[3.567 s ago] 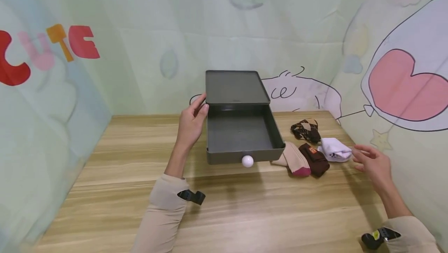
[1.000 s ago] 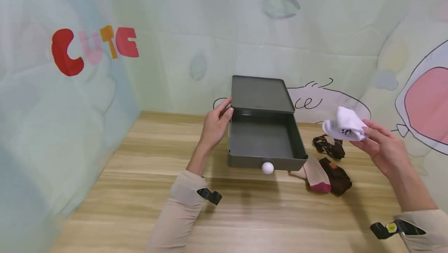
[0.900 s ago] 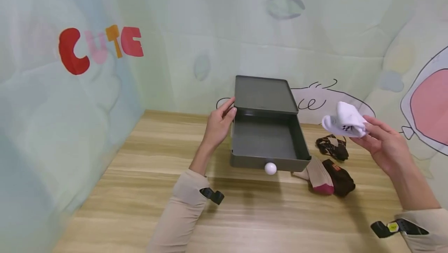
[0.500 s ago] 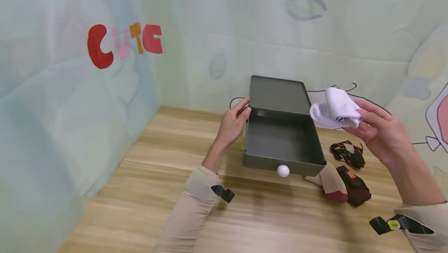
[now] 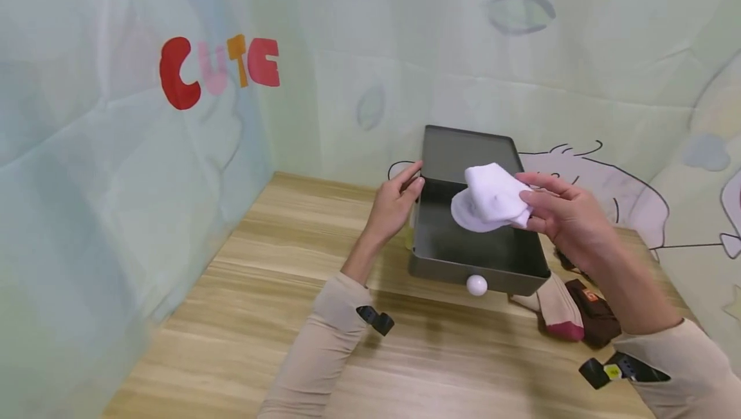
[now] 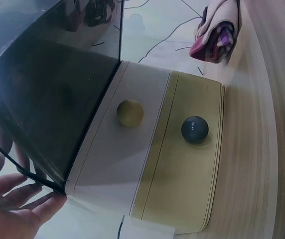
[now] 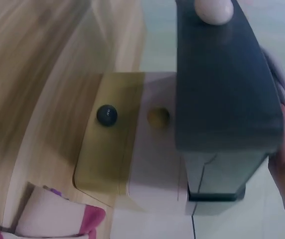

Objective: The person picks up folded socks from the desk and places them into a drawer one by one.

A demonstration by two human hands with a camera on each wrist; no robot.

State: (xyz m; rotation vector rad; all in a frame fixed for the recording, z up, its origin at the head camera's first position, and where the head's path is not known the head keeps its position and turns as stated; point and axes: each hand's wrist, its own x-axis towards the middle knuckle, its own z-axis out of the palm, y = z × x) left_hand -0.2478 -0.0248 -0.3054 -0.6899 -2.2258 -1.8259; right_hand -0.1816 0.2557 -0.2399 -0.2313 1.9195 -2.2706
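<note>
A folded white pair of socks hangs over the dark grey drawer, pinched between the thumb and fingers of my right hand. That drawer is pulled out from the top of a small drawer unit, with a white round knob on its front. My left hand touches the unit's left side with fairly straight fingers. In the left wrist view, its fingertips meet the dark drawer's edge. The drawer's visible inside is bare, though the socks hide part of it.
Below sit a white drawer and a yellow drawer, both pushed in. Right of the unit lie beige socks with a magenta end and dark brown socks. Dark patterned socks are mostly hidden behind my right hand.
My right hand took the white socks from the table at the right, lifted them, and brought them left over the drawer. The left hand stays at the unit's side; the head view has shifted.
</note>
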